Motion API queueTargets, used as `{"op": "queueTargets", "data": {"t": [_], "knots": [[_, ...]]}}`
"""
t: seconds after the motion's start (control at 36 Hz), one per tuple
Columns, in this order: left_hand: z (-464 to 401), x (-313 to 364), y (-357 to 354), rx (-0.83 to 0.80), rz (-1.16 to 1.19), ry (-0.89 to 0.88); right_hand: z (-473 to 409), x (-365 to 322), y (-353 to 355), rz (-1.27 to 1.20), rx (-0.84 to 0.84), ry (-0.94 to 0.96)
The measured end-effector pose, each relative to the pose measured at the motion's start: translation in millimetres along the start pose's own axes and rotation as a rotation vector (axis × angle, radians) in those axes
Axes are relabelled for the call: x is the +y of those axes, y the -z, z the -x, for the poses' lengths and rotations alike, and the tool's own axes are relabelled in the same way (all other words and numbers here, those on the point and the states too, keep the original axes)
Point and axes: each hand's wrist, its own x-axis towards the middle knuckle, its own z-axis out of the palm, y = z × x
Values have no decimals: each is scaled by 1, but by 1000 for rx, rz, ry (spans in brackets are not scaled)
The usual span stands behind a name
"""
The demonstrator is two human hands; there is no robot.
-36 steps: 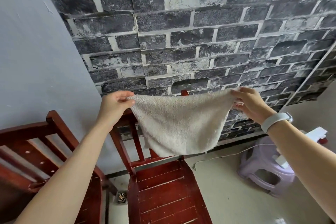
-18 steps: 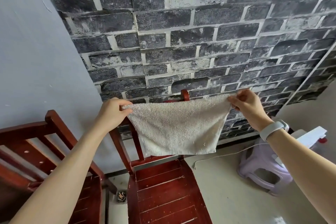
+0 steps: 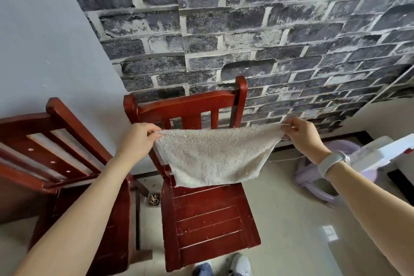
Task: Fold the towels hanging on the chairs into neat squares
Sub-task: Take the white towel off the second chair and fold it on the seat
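A small beige terry towel (image 3: pixel 215 157) hangs stretched between my hands, folded double, in front of the backrest of a red wooden chair (image 3: pixel 208 219). My left hand (image 3: pixel 139 141) pinches its upper left corner. My right hand (image 3: pixel 302 136), with a white wristband, pinches the upper right corner. The towel's lower edge reaches down to the back of the chair's seat. No towel hangs on the chair's top rail.
A second red wooden chair (image 3: pixel 56 148) stands to the left, close beside the first. A lilac plastic stool (image 3: pixel 313 177) and a white object (image 3: pixel 380 154) sit on the floor at right. A brick-pattern wall is behind. My shoes (image 3: pixel 224 266) show at the bottom.
Both hands have come down with the towel, from above the chair's top rail to the level of its slats. The view has tilted downward, showing the whole seat.
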Motion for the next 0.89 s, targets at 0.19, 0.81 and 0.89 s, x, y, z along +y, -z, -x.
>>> {"op": "queueTargets", "data": {"t": [0.19, 0.81, 0.89], "knots": [[-7, -29, -43, 117, 28, 87, -14, 24, -61, -99, -40, -175], [176, -180, -236, -341, -78, 63, 159, 213, -194, 300, -441, -394], [199, -193, -268, -494, -101, 94, 188, 240, -208, 359, -528, -464]]}}
